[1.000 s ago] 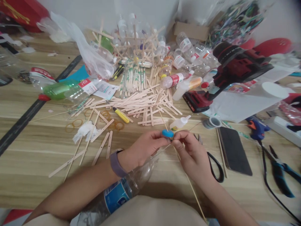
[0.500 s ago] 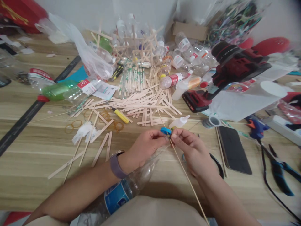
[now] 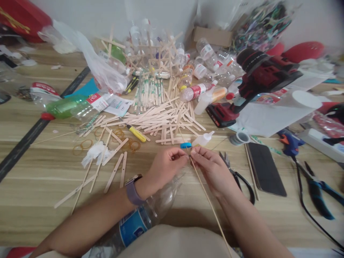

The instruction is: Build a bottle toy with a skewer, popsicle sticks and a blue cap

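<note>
A blue bottle cap [image 3: 185, 145] sits on a thin bamboo skewer [image 3: 208, 200] that slants from the stick pile down toward my lap. My right hand [image 3: 211, 166] pinches the skewer just below the cap. Close beside it, my left hand [image 3: 168, 165] has thumb and forefinger pressed together near the skewer; what they pinch is too small to make out. A clear plastic bottle with a blue label [image 3: 134, 226] lies under my left forearm, partly hidden by it. Behind the cap lies a small white glue bottle [image 3: 202, 139].
Wooden craft sticks [image 3: 150, 120] are heaped ahead, with a yellow utility knife [image 3: 136, 133] in front. To the right are a red-black power drill [image 3: 264, 80], a wire spool [image 3: 239, 138], black-handled pliers [image 3: 242, 181], a phone [image 3: 266, 169] and a glue gun [image 3: 290, 141].
Both hands have shifted slightly left with the skewer. The cap now shows just beyond the fingertips, and the black-handled pliers are more exposed beside my right hand.
</note>
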